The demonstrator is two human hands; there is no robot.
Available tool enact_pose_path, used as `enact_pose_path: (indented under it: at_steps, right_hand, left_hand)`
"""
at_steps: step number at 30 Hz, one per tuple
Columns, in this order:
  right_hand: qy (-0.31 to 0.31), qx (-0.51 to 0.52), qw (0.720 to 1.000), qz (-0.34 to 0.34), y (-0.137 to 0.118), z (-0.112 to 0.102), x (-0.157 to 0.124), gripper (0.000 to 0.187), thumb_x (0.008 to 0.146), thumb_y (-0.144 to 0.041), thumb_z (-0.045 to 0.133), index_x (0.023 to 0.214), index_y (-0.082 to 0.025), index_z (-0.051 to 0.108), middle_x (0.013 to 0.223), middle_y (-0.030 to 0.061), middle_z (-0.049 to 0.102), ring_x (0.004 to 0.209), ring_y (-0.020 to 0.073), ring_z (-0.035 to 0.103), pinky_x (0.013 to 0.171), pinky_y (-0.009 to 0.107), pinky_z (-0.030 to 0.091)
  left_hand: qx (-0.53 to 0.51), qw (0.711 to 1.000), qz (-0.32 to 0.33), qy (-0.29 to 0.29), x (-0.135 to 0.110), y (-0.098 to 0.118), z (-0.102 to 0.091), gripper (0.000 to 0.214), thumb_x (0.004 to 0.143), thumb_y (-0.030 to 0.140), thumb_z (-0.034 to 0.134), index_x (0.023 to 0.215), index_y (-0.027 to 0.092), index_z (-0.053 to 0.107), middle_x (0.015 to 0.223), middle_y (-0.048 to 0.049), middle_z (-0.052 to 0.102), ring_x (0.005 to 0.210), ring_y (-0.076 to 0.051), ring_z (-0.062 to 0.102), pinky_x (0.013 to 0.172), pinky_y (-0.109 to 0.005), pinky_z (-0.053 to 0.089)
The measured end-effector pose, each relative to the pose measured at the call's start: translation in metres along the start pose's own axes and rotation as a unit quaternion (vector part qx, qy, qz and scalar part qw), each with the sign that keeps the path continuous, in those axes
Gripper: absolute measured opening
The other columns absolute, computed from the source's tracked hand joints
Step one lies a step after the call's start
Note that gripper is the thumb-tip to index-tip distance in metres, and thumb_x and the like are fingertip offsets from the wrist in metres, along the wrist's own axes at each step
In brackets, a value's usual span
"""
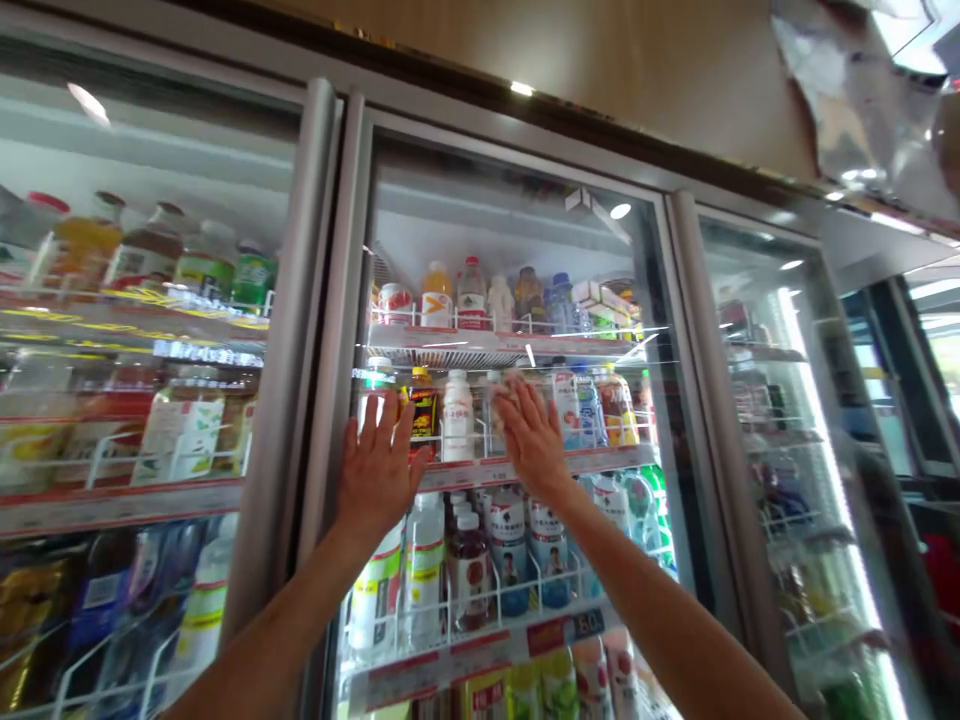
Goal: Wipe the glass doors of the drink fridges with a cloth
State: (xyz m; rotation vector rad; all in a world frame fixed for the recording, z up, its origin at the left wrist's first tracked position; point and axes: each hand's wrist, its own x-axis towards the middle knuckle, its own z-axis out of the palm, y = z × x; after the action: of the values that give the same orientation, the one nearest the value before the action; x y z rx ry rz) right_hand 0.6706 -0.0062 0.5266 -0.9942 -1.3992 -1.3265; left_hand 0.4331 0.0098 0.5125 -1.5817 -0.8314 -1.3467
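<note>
I face a tall drinks fridge with glass doors. My left hand (pixel 379 465) lies flat on the middle glass door (pixel 517 220), fingers spread, close to the door's left frame (pixel 341 300). My right hand (pixel 531 435) is pressed on the same glass a little to the right, fingers stretched upward. A pale blurred patch (pixel 510 383) sits at its fingertips; I cannot make out what it is. Behind the glass, between my hands, stand a white bottle (pixel 457 415) and a dark yellow-labelled bottle (pixel 424 405) on the second shelf (pixel 600 460).
Shelves of bottled drinks fill the middle fridge, with juice bottles (pixel 436 295) on top and water bottles (pixel 424 570) lower down. The left door (pixel 150 400) and right door (pixel 772 450) are closed over more drinks. A shiny foil sheet (pixel 862 110) hangs at the upper right.
</note>
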Motion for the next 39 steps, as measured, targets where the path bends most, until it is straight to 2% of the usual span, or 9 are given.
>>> enact_pose_path:
  at_steps: [5, 10, 12, 18, 20, 24, 30, 36, 39]
  right_hand:
    - [0.128, -0.024, 0.971, 0.199, 0.072, -0.014, -0.02, 0.046, 0.089, -0.027, 0.034, 0.133, -0.017, 0.04, 0.144, 0.0139, 0.031, 0.133, 0.0249, 0.029, 0.102, 0.05, 0.031]
    - [0.032, 0.009, 0.999, 0.041, 0.053, -0.011, -0.039, 0.047, 0.089, -0.022, 0.032, 0.136, -0.023, 0.035, 0.144, 0.0066, 0.033, 0.136, 0.0186, 0.022, 0.107, 0.045, 0.027]
    - [0.015, -0.007, 0.999, 0.035, 0.065, -0.015, -0.047, 0.047, 0.088, -0.022, 0.033, 0.135, -0.024, 0.037, 0.143, 0.0067, 0.036, 0.136, 0.0188, 0.024, 0.108, 0.046, 0.025]
    - [0.137, -0.028, 0.954, 0.266, 0.149, -0.026, -0.047, 0.048, 0.086, -0.024, 0.031, 0.13, -0.01, 0.044, 0.14, 0.0203, 0.037, 0.133, 0.0264, 0.03, 0.1, 0.05, 0.033]
    - [0.14, -0.007, 0.964, 0.225, 0.141, -0.023, -0.045, 0.046, 0.087, -0.024, 0.031, 0.13, -0.012, 0.044, 0.14, 0.0187, 0.037, 0.134, 0.0243, 0.028, 0.102, 0.049, 0.032]
    - [0.019, 0.037, 0.999, 0.013, 0.12, -0.022, -0.042, 0.043, 0.087, -0.022, 0.036, 0.129, -0.026, 0.044, 0.141, 0.0056, 0.039, 0.135, 0.0179, 0.026, 0.107, 0.043, 0.026]
    - [0.143, 0.012, 0.967, 0.21, 0.155, -0.024, -0.012, 0.047, 0.087, -0.022, 0.033, 0.132, -0.013, 0.042, 0.143, 0.0189, 0.031, 0.133, 0.0251, 0.028, 0.102, 0.048, 0.028]
    - [-0.011, 0.05, 0.996, -0.069, 0.114, -0.022, -0.026, 0.045, 0.086, -0.02, 0.037, 0.13, -0.029, 0.045, 0.142, 0.0025, 0.038, 0.135, 0.0175, 0.025, 0.108, 0.042, 0.024]
    - [0.059, 0.016, 0.994, 0.095, 0.145, -0.029, -0.041, 0.045, 0.086, -0.022, 0.036, 0.13, -0.022, 0.045, 0.143, 0.0098, 0.035, 0.133, 0.0228, 0.03, 0.105, 0.048, 0.027]
  left_hand:
    - [-0.014, 1.0, -0.006, -0.016, -0.008, 0.019, 0.003, 0.055, 0.088, 0.037, 0.041, 0.137, 0.016, 0.034, 0.147, -0.0115, 0.025, 0.139, -0.029, 0.008, 0.11, -0.055, 0.005]
    - [-0.025, 0.999, -0.025, -0.033, -0.011, 0.031, 0.004, 0.058, 0.086, 0.041, 0.042, 0.138, 0.016, 0.032, 0.148, -0.0113, 0.022, 0.139, -0.029, 0.005, 0.11, -0.056, 0.003]
    - [-0.021, 0.998, -0.034, -0.04, -0.011, 0.035, 0.005, 0.06, 0.086, 0.041, 0.042, 0.139, 0.014, 0.03, 0.148, -0.0124, 0.019, 0.139, -0.03, 0.004, 0.109, -0.056, 0.004]
    - [0.027, 0.999, -0.037, -0.022, -0.017, 0.041, 0.01, 0.06, 0.09, 0.039, 0.034, 0.142, 0.015, 0.019, 0.149, -0.0119, 0.016, 0.139, -0.029, 0.004, 0.109, -0.055, 0.007]
    - [0.037, 0.999, -0.036, -0.018, -0.018, 0.04, 0.011, 0.059, 0.09, 0.039, 0.032, 0.143, 0.016, 0.017, 0.149, -0.0116, 0.017, 0.139, -0.028, 0.005, 0.109, -0.055, 0.008]
    - [0.046, 0.998, -0.034, -0.014, -0.018, 0.037, 0.011, 0.06, 0.09, 0.042, 0.03, 0.143, 0.018, 0.014, 0.149, -0.011, 0.019, 0.139, -0.028, 0.008, 0.109, -0.054, 0.01]
    - [0.061, 0.998, -0.022, -0.002, -0.018, 0.037, 0.011, 0.061, 0.091, 0.041, 0.029, 0.144, 0.018, 0.009, 0.15, -0.0107, 0.017, 0.139, -0.028, 0.007, 0.11, -0.052, 0.01]
    - [0.058, 0.998, -0.02, 0.004, -0.018, 0.037, 0.011, 0.062, 0.091, 0.041, 0.031, 0.144, 0.021, 0.007, 0.149, -0.0108, 0.019, 0.138, -0.028, 0.01, 0.109, -0.053, 0.012]
    - [0.051, 0.998, -0.022, 0.009, -0.019, 0.036, 0.012, 0.062, 0.09, 0.041, 0.032, 0.144, 0.02, 0.008, 0.149, -0.0113, 0.02, 0.138, -0.028, 0.01, 0.109, -0.053, 0.012]
